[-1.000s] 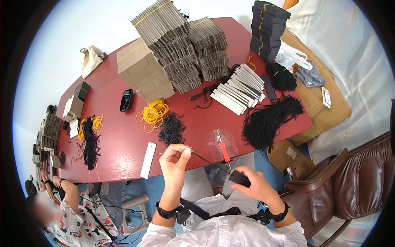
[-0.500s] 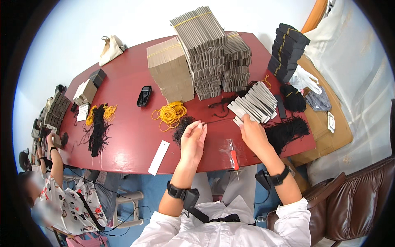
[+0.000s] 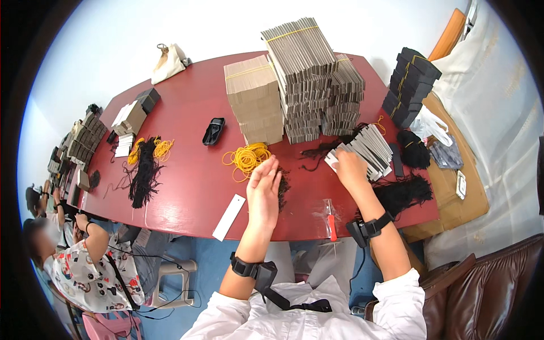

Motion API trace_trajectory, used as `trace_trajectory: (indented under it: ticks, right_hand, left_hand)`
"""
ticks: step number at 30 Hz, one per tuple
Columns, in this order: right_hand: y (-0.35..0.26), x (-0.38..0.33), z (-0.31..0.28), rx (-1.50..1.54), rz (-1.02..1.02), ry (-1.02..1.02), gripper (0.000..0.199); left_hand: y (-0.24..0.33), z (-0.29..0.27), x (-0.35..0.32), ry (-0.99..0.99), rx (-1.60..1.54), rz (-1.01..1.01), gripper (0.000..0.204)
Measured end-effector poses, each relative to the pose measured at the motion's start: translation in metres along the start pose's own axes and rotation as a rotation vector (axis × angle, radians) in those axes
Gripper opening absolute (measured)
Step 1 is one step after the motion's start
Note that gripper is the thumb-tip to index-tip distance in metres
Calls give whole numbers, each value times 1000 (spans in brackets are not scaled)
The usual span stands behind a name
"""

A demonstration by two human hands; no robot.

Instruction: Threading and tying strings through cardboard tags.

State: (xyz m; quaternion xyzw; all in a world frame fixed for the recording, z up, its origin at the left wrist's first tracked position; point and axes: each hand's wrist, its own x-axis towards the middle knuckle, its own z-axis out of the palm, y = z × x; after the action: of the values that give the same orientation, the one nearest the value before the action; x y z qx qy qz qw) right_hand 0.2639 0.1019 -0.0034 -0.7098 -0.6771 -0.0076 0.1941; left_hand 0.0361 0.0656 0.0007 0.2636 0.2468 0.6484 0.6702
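Observation:
My left hand [image 3: 264,195] is raised above the table's near edge, palm turned inward and fingers stretched upward, with nothing visible in it. Behind it lies a pile of fine black bits [image 3: 284,190], partly hidden. My right hand [image 3: 351,171] is at the left end of a fanned row of pale card strips [image 3: 375,148]. Its fingers are bent together there; what they pinch is hidden. A single white tag with a hole [image 3: 229,217] lies left of my left hand. Between my forearms rests a red-handled cutting tool [image 3: 331,221] on clear plastic.
Yellow rubber bands [image 3: 247,160] lie beyond my left hand, before tall banded card stacks [image 3: 306,73]. Black cords [image 3: 403,194] sit beside my right forearm. A black tray [image 3: 213,131] stands left of the stacks. Another person [image 3: 90,266] sits at the far left.
The dark cord that stretched between my hands no longer shows. My left fingers have straightened from a pinch. My right hand stays by the strips; the whole view has shifted a little.

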Motion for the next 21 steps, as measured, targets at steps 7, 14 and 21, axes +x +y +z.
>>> trace_trajectory:
  ticks: [7, 14, 21]
  right_hand:
    - [0, 1, 1, -230, 11, 120, 37]
    - [10, -13, -14, -108, -46, 124, 36]
    - [32, -57, -61, 129, 10, -21, 16]
  left_hand:
    - [21, -15, -14, 30, 396, 184, 20]
    - [6, -22, -28, -187, 1602, 567, 13]
    - [-8, -28, -27, -267, 1827, 603, 10]
